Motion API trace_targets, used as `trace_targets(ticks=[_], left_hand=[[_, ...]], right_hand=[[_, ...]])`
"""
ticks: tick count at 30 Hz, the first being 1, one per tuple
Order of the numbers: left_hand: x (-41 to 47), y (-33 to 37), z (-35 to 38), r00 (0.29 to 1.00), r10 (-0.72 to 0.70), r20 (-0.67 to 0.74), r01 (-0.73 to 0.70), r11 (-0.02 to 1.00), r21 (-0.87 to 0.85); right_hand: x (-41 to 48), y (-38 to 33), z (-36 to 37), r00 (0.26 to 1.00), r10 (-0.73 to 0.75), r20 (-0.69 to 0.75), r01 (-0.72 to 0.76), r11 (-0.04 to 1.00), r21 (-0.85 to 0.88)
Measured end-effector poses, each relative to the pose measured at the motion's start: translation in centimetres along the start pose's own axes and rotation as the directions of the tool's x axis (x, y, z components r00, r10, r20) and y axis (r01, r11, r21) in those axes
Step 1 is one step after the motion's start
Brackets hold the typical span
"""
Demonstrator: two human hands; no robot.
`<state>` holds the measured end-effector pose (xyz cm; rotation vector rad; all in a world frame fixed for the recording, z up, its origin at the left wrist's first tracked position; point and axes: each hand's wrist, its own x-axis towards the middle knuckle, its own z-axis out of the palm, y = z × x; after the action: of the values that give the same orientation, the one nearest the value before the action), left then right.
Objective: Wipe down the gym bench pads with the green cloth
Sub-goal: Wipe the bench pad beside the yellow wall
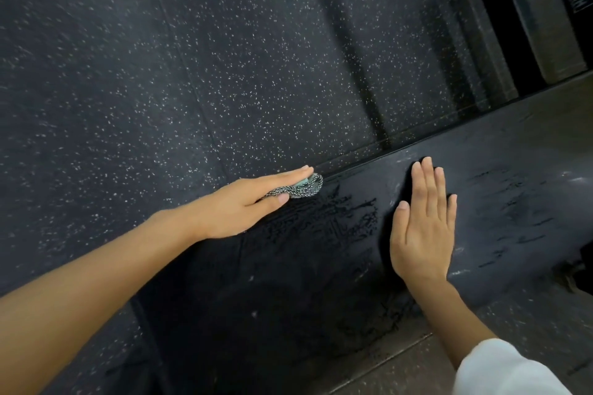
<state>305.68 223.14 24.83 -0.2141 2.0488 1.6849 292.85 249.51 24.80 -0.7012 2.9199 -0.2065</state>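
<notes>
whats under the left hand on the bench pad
The green cloth, bunched, showing between thumb and fingers of the left hand. The rest, and the bench pad beneath, are covered.

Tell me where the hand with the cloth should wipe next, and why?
Probably slide the left hand and green cloth rightward along the far edge of the bench pad: pale smears show there, beside the right hand lying flat.
</notes>
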Motion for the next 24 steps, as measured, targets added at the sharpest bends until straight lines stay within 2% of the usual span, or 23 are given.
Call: trace_targets(ticks=[11,16,24], left_hand=[[0.7,0.1,0.2,0.999,0.042,-0.027,-0.041,0.999,0.023],[2.5,0.9,0.8,0.996,0.067,-0.06,-0.066,0.997,0.029],[6.6,2.9,1.4,0.993,0.11,-0.042,-0.107,0.992,0.07]], right_hand=[[-1.9,-3.0,1.2,0.997,0.079,-0.018,-0.078,0.996,0.039],[-5.7,-6.7,1.5,0.999,-0.005,0.039,0.005,1.0,0.007],[-7.9,-9.5,2.4,0.996,0.074,0.056,-0.074,0.997,0.013]])
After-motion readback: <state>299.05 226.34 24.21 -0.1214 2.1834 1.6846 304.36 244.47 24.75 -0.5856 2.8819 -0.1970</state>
